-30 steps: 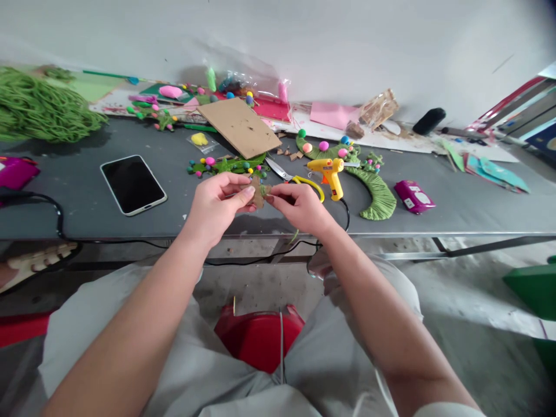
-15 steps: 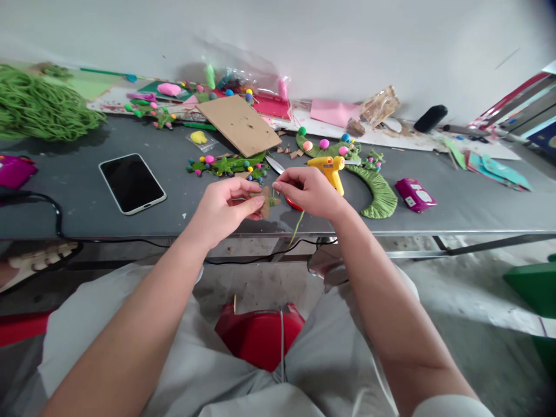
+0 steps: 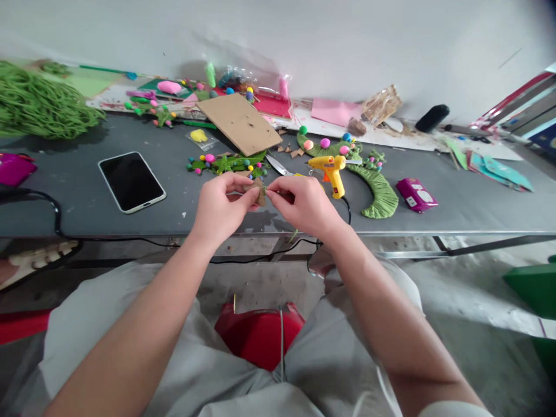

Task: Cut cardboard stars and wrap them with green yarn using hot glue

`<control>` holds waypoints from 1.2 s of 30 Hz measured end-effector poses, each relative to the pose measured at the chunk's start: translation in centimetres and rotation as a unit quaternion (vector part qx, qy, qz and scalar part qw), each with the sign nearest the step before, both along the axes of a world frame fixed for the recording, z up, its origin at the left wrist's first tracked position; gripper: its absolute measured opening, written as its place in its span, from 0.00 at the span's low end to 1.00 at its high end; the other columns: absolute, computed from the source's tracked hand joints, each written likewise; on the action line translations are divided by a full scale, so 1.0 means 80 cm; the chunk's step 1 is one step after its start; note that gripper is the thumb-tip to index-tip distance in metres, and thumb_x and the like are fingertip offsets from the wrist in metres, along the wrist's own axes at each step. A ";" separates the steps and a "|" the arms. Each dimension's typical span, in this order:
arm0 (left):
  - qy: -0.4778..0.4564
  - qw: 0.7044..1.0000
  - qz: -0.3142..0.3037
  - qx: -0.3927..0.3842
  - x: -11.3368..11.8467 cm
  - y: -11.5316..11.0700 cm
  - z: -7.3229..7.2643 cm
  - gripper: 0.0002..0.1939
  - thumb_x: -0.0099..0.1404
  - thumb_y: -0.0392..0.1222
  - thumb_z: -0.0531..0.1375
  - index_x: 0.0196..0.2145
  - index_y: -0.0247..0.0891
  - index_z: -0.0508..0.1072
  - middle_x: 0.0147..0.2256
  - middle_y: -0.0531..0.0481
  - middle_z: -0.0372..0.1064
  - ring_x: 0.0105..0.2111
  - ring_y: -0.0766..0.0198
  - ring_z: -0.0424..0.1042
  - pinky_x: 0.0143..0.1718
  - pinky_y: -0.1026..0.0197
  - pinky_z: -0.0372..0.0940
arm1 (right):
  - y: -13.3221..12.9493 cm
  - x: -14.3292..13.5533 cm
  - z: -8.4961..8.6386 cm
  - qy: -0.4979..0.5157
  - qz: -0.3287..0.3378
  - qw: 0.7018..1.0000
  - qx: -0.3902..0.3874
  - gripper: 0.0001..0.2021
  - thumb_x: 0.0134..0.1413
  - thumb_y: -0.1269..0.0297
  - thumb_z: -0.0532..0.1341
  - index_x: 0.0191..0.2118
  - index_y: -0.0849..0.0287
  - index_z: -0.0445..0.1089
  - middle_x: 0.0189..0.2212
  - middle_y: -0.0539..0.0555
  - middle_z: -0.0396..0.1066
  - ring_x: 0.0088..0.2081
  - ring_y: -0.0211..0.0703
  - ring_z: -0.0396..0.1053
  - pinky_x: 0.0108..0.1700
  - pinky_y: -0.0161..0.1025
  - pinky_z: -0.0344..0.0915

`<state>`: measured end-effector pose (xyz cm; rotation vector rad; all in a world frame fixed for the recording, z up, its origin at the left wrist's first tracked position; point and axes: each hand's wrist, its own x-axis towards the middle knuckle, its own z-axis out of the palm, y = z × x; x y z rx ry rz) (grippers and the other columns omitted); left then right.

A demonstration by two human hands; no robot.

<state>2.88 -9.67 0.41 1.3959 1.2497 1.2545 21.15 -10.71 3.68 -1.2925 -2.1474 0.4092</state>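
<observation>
My left hand [image 3: 223, 205] is closed on a small cardboard piece [image 3: 261, 193], pinched between thumb and fingers above the front of the table. Against the right side of that piece, my right hand [image 3: 302, 202] has its thumb and forefinger pressed together on green yarn. A loose end of the green yarn [image 3: 294, 236] hangs below the right hand, by the table's edge. Behind the hands lie scissors [image 3: 278, 166], partly covered by the right hand. A yellow glue gun [image 3: 332, 168] rests just beyond the right hand, beside a green yarn-wrapped crescent [image 3: 382, 197] with pompoms at its far end.
A phone [image 3: 132, 182] lies to the left, and a heap of green yarn [image 3: 47, 104] beyond it. Cardboard [image 3: 240, 124] and pompom-dotted green pieces [image 3: 226, 164] sit behind the hands. A purple packet [image 3: 417, 195] is at right. Black cable [image 3: 278, 253] runs along the front edge.
My right hand has moved left and slightly down, up to the cardboard piece. The piece has tilted in my left hand, and less of the hanging yarn shows.
</observation>
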 end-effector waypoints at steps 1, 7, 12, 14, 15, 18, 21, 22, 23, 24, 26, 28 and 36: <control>-0.020 1.000 0.005 -0.004 0.000 0.000 0.000 0.12 0.58 0.42 0.71 0.38 0.37 0.77 0.34 0.47 0.78 0.31 0.58 0.80 0.35 0.55 0.79 | -0.003 0.000 -0.003 -0.004 0.000 1.000 0.015 0.10 0.63 0.66 0.58 0.37 0.59 0.77 0.29 0.51 0.74 0.30 0.38 0.64 0.34 0.37 0.55; -0.093 0.996 0.007 0.001 0.003 -0.001 0.004 0.12 0.58 0.43 0.71 0.39 0.37 0.78 0.35 0.47 0.78 0.33 0.58 0.79 0.39 0.52 0.79 | -0.016 0.003 -0.017 -0.030 -0.003 0.997 0.077 0.11 0.63 0.69 0.56 0.37 0.58 0.78 0.32 0.53 0.75 0.34 0.39 0.68 0.36 0.35 0.58; -0.145 0.989 -0.012 -0.015 0.002 -0.002 0.005 0.12 0.57 0.42 0.72 0.38 0.38 0.78 0.34 0.48 0.78 0.35 0.58 0.79 0.41 0.52 0.78 | -0.010 0.007 -0.020 0.027 0.008 0.998 0.054 0.12 0.62 0.71 0.57 0.35 0.59 0.79 0.28 0.52 0.71 0.30 0.37 0.64 0.36 0.35 0.58; -0.155 0.987 -0.032 -0.032 0.000 -0.002 0.005 0.13 0.58 0.42 0.71 0.40 0.38 0.78 0.36 0.48 0.79 0.36 0.58 0.79 0.42 0.52 0.78 | -0.005 0.009 -0.021 0.067 0.021 0.997 0.029 0.11 0.62 0.70 0.58 0.35 0.61 0.79 0.27 0.51 0.70 0.29 0.37 0.63 0.35 0.35 0.57; -0.158 0.986 -0.044 -0.042 -0.001 -0.002 0.005 0.13 0.58 0.42 0.72 0.40 0.38 0.77 0.36 0.47 0.79 0.37 0.58 0.79 0.42 0.52 0.78 | -0.002 0.011 -0.022 0.087 0.032 0.996 0.008 0.11 0.62 0.69 0.58 0.36 0.61 0.79 0.27 0.51 0.70 0.29 0.36 0.62 0.34 0.35 0.57; -0.149 0.983 -0.083 -0.071 -0.004 -0.003 0.007 0.15 0.56 0.42 0.72 0.40 0.37 0.77 0.37 0.46 0.78 0.36 0.58 0.79 0.40 0.53 0.78 | 0.009 0.020 -0.021 0.135 0.076 0.984 -0.085 0.11 0.62 0.64 0.60 0.36 0.62 0.79 0.25 0.49 0.68 0.28 0.35 0.59 0.32 0.35 0.56; -0.117 0.982 -0.115 -0.090 -0.007 -0.003 0.010 0.17 0.56 0.45 0.73 0.41 0.36 0.76 0.38 0.44 0.78 0.36 0.57 0.80 0.38 0.53 0.78 | 0.024 0.036 -0.021 0.133 0.113 0.973 -0.149 0.13 0.61 0.58 0.62 0.32 0.63 0.78 0.23 0.47 0.64 0.27 0.34 0.55 0.30 0.35 0.54; -0.105 0.983 -0.121 -0.094 -0.007 -0.004 0.011 0.18 0.56 0.46 0.72 0.41 0.36 0.76 0.37 0.44 0.78 0.36 0.56 0.80 0.38 0.53 0.78 | 0.030 0.042 -0.021 0.126 0.117 0.972 -0.163 0.13 0.60 0.57 0.63 0.33 0.63 0.78 0.23 0.47 0.64 0.27 0.34 0.55 0.30 0.36 0.54; -0.095 0.983 -0.125 -0.096 -0.007 -0.004 0.011 0.18 0.56 0.46 0.73 0.41 0.36 0.76 0.37 0.44 0.78 0.36 0.56 0.80 0.38 0.53 0.78 | 0.035 0.047 -0.021 0.121 0.115 0.971 -0.173 0.14 0.60 0.56 0.63 0.34 0.63 0.78 0.23 0.48 0.65 0.27 0.34 0.56 0.31 0.36 0.54; -0.083 0.984 -0.126 -0.096 -0.007 -0.004 0.011 0.19 0.56 0.47 0.73 0.41 0.36 0.76 0.36 0.44 0.78 0.35 0.56 0.80 0.38 0.53 0.78 | 0.040 0.052 -0.022 0.118 0.109 0.970 -0.182 0.14 0.59 0.56 0.64 0.35 0.63 0.78 0.24 0.48 0.66 0.27 0.34 0.57 0.31 0.36 0.55; -0.050 0.987 -0.122 -0.090 -0.007 -0.005 0.010 0.18 0.56 0.47 0.73 0.41 0.36 0.76 0.35 0.45 0.78 0.34 0.56 0.79 0.37 0.53 0.78 | 0.048 0.058 -0.023 0.112 0.093 0.970 -0.194 0.15 0.59 0.55 0.64 0.36 0.63 0.78 0.24 0.49 0.67 0.27 0.34 0.58 0.31 0.36 0.55; -0.012 0.989 -0.120 -0.082 -0.006 -0.004 0.007 0.17 0.57 0.47 0.72 0.40 0.36 0.76 0.34 0.45 0.79 0.33 0.57 0.79 0.37 0.53 0.78 | 0.052 0.057 -0.022 0.106 0.077 0.972 -0.194 0.15 0.59 0.54 0.64 0.35 0.64 0.78 0.23 0.48 0.66 0.26 0.34 0.58 0.30 0.36 0.55; 0.143 0.986 -0.080 0.002 -0.008 -0.001 -0.004 0.11 0.62 0.46 0.68 0.40 0.39 0.78 0.32 0.46 0.79 0.31 0.56 0.80 0.36 0.56 0.75 | 0.037 0.021 -0.008 0.072 0.043 0.989 -0.121 0.11 0.60 0.61 0.62 0.33 0.63 0.76 0.22 0.48 0.67 0.25 0.33 0.56 0.30 0.36 0.53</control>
